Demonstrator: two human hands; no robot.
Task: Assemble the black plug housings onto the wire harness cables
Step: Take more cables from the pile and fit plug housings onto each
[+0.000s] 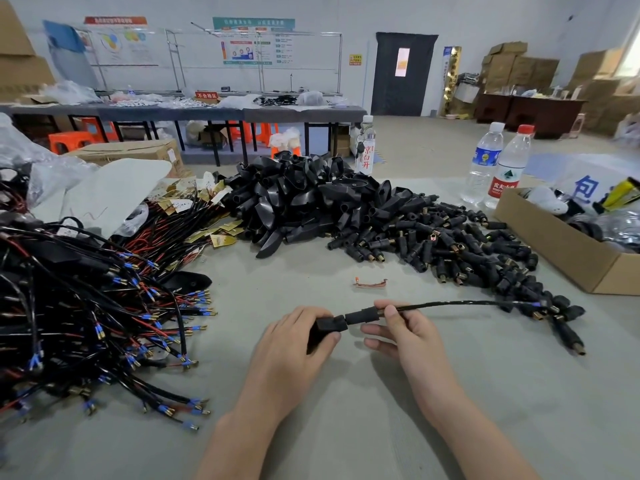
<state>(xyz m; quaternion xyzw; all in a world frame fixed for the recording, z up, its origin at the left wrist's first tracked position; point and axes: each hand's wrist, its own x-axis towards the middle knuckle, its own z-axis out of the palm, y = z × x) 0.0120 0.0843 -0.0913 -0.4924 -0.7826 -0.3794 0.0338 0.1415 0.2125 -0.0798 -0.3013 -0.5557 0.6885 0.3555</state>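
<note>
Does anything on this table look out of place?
Yes: a small copper clip lies alone on the grey table, with nothing beside it, just beyond the left hand gripping a plug housing and the right hand pinching its cable. Dropped or spare, I cannot tell.

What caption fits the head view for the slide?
Assembly step: left hand grips a black plug housing while right hand pinches the harness cable up against it.
</note>
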